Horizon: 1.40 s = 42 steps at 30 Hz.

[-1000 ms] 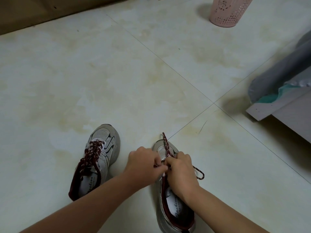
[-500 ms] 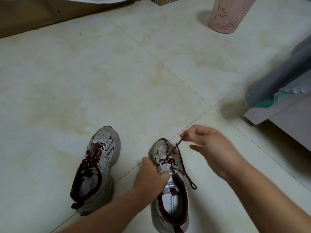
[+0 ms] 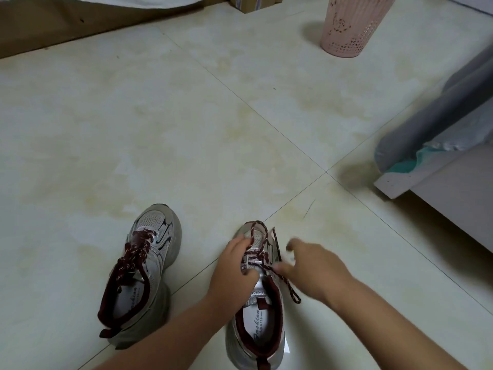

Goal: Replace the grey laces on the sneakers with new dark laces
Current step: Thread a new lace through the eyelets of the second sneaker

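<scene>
Two grey sneakers with dark red lining stand side by side on the tiled floor. The left sneaker (image 3: 157, 225) is fully laced with a dark red speckled lace (image 3: 138, 247). On the right sneaker (image 3: 256, 327) the same kind of dark lace (image 3: 262, 231) forms a loop over the toe, and its free end trails off the right side. My left hand (image 3: 232, 271) lies on the shoe's upper and pinches the lace at the eyelets between forefinger and thumb. My right hand (image 3: 314, 271) is motion-blurred beside the shoe, fingers spread, thumb by the lace strand.
A pink perforated basket (image 3: 352, 25) stands at the far right. A grey roll (image 3: 432, 113) and a grey board (image 3: 416, 180) lie along the right side. Cardboard boxes (image 3: 256, 2) and a brown panel (image 3: 53, 28) line the far edge.
My right hand has come down from its raised pull on the lace to beside the shoe. A lace loop now lies over the toe, and my left hand has slid forward.
</scene>
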{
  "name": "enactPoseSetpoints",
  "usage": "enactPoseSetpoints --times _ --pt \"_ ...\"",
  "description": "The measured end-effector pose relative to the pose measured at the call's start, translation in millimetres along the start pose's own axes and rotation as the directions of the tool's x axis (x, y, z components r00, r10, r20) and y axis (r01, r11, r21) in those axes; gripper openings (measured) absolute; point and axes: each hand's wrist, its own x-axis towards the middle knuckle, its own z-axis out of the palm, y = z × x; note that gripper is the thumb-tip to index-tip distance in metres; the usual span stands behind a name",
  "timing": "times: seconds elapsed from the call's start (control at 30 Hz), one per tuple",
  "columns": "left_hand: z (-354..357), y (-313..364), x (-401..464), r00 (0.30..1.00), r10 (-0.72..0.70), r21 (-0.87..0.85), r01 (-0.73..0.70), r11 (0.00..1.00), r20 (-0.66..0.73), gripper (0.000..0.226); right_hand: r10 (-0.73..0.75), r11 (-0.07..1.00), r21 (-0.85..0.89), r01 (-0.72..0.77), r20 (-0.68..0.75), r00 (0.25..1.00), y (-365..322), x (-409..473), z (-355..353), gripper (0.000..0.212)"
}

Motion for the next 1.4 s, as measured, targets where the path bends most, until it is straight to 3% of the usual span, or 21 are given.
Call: enactPoseSetpoints --times 0.1,0.2,0.3,0.37,0.4,0.47,0.53,0.57,0.63,0.7,0.73,0.83,0.87,0.97,1.03,1.07,1.1,1.17,1.23,1.3,1.4 --pt "2 1 -1 0.999 -0.053 -0.048 0.053 0.997 -0.009 0.07 -0.054 0.997 -0.036 0.062 0.189 0.981 2 0 4 0.036" --pt "8 1 -1 0.998 -0.057 -0.046 0.055 0.997 -0.038 0.072 -0.123 0.921 0.385 0.056 0.151 0.981 10 -2 -19 0.037" --pt "12 -2 -2 0.997 -0.049 -0.058 0.046 0.997 -0.053 0.072 -0.067 0.583 0.799 0.147 -0.134 0.989 18 -18 -69 0.046" --pt "13 0 -3 0.998 -0.03 -0.056 0.028 0.998 -0.048 0.071 0.01 0.321 0.899 0.297 -0.317 0.948 25 -32 -104 0.045" --pt "14 0 -4 0.999 -0.013 -0.054 0.011 0.998 -0.044 0.071 0.027 0.247 0.903 0.352 -0.37 0.929 26 -39 -117 0.043" --pt "16 0 -5 0.999 -0.012 -0.039 0.011 0.999 -0.029 0.069 0.029 0.207 0.896 0.392 -0.406 0.913 25 -43 -122 0.039" --pt "15 1 -6 0.996 -0.007 0.003 0.008 1.0 -0.09 0.058 0.011 0.265 0.892 0.367 -0.383 0.924 21 -40 -116 0.038" --pt "13 2 -5 0.983 0.069 0.056 -0.061 0.997 -0.171 0.047 0.008 0.328 0.879 0.346 -0.369 0.929 20 -37 -112 0.038" --pt "10 9 -4 0.901 0.369 0.255 -0.311 0.916 -0.228 0.023 0.038 0.44 0.844 0.306 -0.358 0.933 19 -34 -111 0.036" --pt "8 19 1 0.806 0.588 0.427 -0.511 0.746 -0.063 0.015 0.076 0.521 0.809 0.274 -0.363 0.929 21 -30 -112 0.033" --pt "8 26 4 0.794 0.605 0.493 -0.55 0.674 0.059 0.019 0.086 0.562 0.788 0.251 -0.357 0.93 22 -27 -111 0.032" --pt "10 47 10 0.864 0.378 0.709 -0.493 0.504 0.332 0.031 0.129 0.67 0.72 0.182 -0.354 0.926 25 -15 -100 0.031" --pt "12 48 12 0.882 0.303 0.76 -0.466 0.454 0.36 0.03 0.149 0.716 0.679 0.16 -0.373 0.916 28 -10 -97 0.033" --pt "14 53 14 0.919 0.157 0.804 -0.393 0.445 0.363 0.043 0.168 0.837 0.533 0.126 -0.469 0.867 34 -2 -89 0.042" --pt "8 57 13 0.925 0.145 0.74 -0.37 0.562 0.352 0.042 0.16 0.863 0.481 0.153 -0.548 0.821 37 0 -82 0.038" --pt "3 59 14 0.925 0.115 0.622 -0.332 0.709 0.362 0.035 0.155 0.867 0.464 0.18 -0.595 0.788 39 0 -78 0.036" --pt "-5 63 14 0.916 0.097 0.434 -0.275 0.858 0.389 0.033 0.154 0.868 0.451 0.206 -0.642 0.751 41 2 -73 0.033" --pt "-31 74 15 0.925 0.09 0.096 -0.134 0.986 0.369 0.032 0.162 0.878 0.426 0.22 -0.696 0.7 46 8 -64 0.026" --pt "-59 78 19 0.971 0.061 -0.084 -0.043 0.996 0.233 0.032 0.164 0.896 0.409 0.175 -0.669 0.725 51 13 -55 0.02" --pt "-82 79 23 0.998 0.0 -0.269 0.018 0.963 0.068 0.046 0.148 0.909 0.396 0.131 -0.6 0.786 54 16 -42 0.016" --pt "-106 66 31 0.989 -0.13 -0.402 0.089 0.911 -0.076 0.044 0.074 0.906 0.398 0.147 -0.49 0.869 49 15 -20 0.014"
